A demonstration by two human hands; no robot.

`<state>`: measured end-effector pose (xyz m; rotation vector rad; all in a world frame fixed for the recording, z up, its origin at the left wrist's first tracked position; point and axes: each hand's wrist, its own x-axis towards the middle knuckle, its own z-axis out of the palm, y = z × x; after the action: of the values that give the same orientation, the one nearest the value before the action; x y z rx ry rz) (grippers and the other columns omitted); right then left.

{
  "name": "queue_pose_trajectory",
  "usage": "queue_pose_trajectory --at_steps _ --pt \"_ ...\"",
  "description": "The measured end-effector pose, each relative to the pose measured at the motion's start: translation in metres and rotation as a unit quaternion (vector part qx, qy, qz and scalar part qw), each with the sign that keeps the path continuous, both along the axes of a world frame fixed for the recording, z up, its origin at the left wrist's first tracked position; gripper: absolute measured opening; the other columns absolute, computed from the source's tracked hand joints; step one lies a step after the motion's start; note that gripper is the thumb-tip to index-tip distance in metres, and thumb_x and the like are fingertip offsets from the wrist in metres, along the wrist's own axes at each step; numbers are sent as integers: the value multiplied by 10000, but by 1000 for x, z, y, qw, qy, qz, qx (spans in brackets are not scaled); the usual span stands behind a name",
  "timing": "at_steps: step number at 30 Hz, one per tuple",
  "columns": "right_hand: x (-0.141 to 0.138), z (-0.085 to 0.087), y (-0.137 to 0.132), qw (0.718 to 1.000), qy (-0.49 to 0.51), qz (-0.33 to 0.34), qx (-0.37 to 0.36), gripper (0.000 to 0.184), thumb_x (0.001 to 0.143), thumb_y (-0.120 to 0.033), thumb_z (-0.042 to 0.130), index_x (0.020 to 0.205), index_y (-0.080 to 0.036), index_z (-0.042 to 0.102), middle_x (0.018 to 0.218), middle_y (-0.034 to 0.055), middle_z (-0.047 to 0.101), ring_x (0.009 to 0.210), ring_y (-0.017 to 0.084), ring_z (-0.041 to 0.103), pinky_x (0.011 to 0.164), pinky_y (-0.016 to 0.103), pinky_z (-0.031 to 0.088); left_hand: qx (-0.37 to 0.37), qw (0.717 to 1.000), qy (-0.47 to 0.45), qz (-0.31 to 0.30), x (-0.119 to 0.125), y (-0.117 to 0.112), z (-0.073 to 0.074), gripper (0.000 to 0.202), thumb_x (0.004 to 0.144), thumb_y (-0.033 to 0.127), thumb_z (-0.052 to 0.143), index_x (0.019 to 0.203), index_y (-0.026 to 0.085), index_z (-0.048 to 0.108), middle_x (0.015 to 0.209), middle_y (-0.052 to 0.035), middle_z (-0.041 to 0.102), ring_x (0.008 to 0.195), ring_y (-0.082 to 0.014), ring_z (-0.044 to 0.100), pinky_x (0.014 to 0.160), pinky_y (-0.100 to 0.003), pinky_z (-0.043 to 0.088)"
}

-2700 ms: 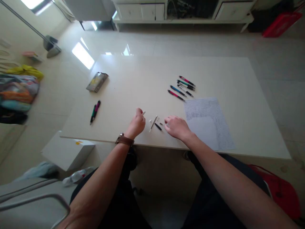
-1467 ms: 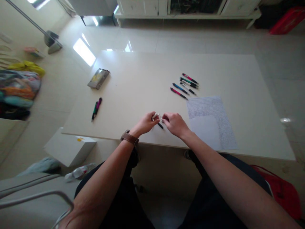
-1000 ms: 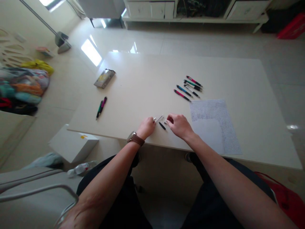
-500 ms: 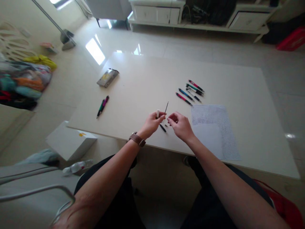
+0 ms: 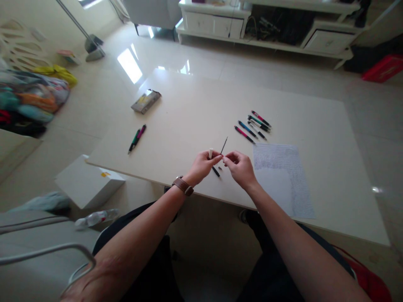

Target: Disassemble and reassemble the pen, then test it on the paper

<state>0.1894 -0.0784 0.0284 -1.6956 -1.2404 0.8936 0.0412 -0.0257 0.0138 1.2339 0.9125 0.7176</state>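
My left hand (image 5: 203, 164) is closed around a white pen barrel (image 5: 210, 153) and a thin dark refill (image 5: 223, 145) that sticks up and away from it. Close beside it, my right hand (image 5: 241, 167) pinches something too small to name against the refill's lower end. Both hands hover just above the near edge of the cream table (image 5: 195, 113). Under them lie a short black pen part (image 5: 215, 171) and a tiny dark piece (image 5: 220, 168). I wear a brown watch (image 5: 182, 186) on the left wrist.
Several assembled pens (image 5: 252, 125) lie to the right behind my hands, next to a written sheet of paper (image 5: 281, 176). Two pens (image 5: 137, 138) and a small flat box (image 5: 146, 101) lie at the left. A white box (image 5: 88, 183) and a bottle (image 5: 94, 218) sit on the floor.
My hands left the table, the left one lifting the white barrel and the refill, and they came together. The camera view tilted upward, showing more of the room.
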Motion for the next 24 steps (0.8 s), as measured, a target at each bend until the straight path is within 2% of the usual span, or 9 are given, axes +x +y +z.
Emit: queue_pose_trajectory --at_steps 4,6,9,12,15,19,24 --pt "1 -1 5 995 93 -26 0 297 803 -423 653 922 -155 694 781 43 699 688 156 630 659 286 511 48 997 15 -53 1 -1 0 262 804 396 673 780 136 655 730 -12 631 696 -116 523 699 -272 404" --pt "2 -3 7 993 115 -30 6 284 798 -430 661 868 -156 687 747 36 684 669 146 615 655 280 507 61 995 30 -73 2 -2 0 278 837 412 638 787 139 640 702 -2 603 670 -111 499 665 -265 386" --pt "5 -5 9 986 137 -81 45 263 828 -439 640 822 -176 636 726 14 653 657 131 609 663 273 508 77 991 67 -88 1 -3 -1 288 865 428 611 802 147 617 667 11 568 629 -104 467 612 -252 360" --pt "11 -6 11 970 185 -131 83 262 852 -450 631 831 -191 599 714 -7 630 631 117 606 649 268 502 86 988 81 -101 0 -3 0 257 868 402 613 836 147 625 710 -7 614 653 -112 507 629 -250 391" --pt "14 -6 11 961 218 -141 97 265 840 -448 662 811 -194 595 674 -19 612 596 112 590 619 265 483 85 989 75 -93 0 -3 1 227 857 368 624 846 141 636 731 -16 639 672 -114 539 647 -248 417" --pt "13 -6 10 961 222 -137 88 251 828 -430 685 793 -195 605 673 -15 629 599 115 595 624 274 486 80 994 55 -55 1 -2 2 214 827 348 657 838 135 653 726 -14 641 679 -110 551 647 -242 426" --pt "12 -8 10 965 218 -122 85 244 819 -418 704 789 -194 611 686 -11 644 614 119 611 631 277 497 87 993 60 -56 1 -1 6 234 813 369 680 828 137 663 726 -18 653 681 -115 556 660 -252 446"
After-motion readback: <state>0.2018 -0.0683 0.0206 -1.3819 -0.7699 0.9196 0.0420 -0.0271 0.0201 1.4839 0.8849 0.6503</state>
